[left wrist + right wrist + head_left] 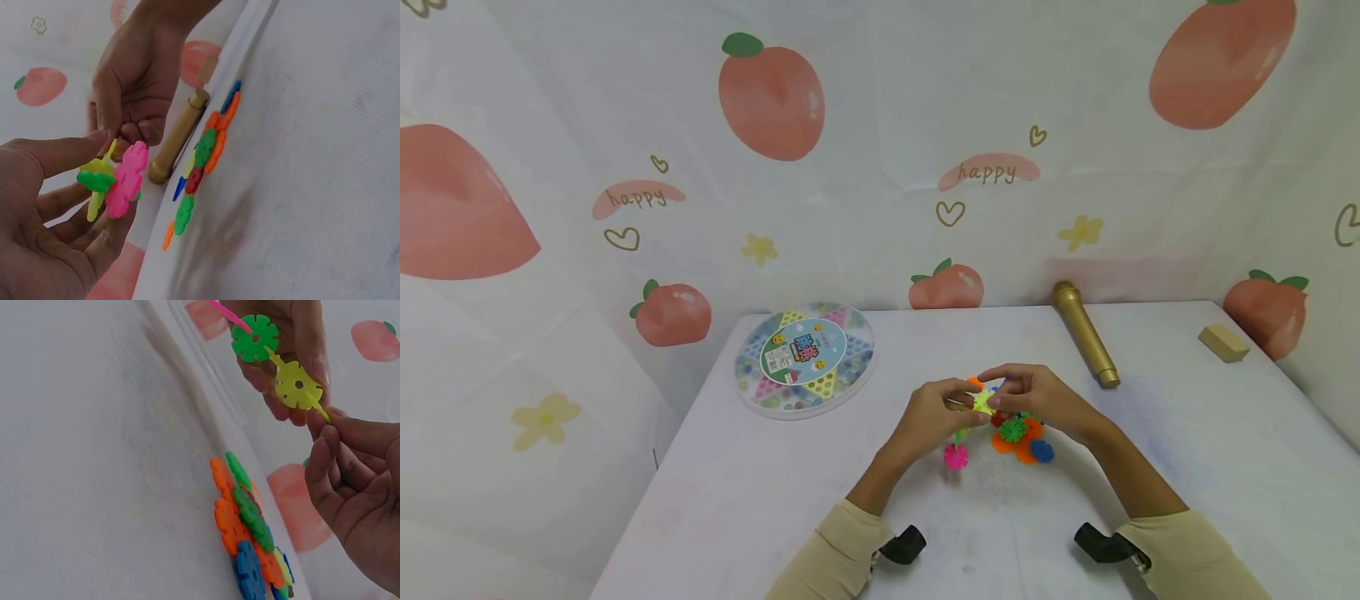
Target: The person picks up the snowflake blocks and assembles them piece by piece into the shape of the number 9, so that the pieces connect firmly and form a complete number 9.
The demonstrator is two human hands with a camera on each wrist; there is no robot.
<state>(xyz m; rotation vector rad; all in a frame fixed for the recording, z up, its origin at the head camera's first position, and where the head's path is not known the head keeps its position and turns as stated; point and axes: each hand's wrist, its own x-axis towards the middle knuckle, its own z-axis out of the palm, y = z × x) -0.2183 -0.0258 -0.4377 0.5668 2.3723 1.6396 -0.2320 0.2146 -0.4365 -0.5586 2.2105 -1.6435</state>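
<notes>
Both hands meet above the table around a joined chain of notched plastic snowflake discs. My left hand (928, 421) holds the chain, which has a pink disc (127, 178), a green disc (255, 347) and yellow discs (294, 384). Thumb and fingertips of my right hand (1048, 404) pinch a yellow disc seen edge-on (322, 414) at the chain's end. Below and beside the hands lies a loose pile of discs, with orange (229, 528), green (1013, 430), red (195, 180) and blue (1042, 452) ones; the fingers hide part of it in the head view.
A round Chinese checkers box (805, 358) lies at the table's back left. Behind the right hand is a gold microphone-shaped object (1086, 335). A small tan block (1223, 342) sits near the right edge. A fruit-printed cloth (865, 225) hangs behind the white table (760, 500).
</notes>
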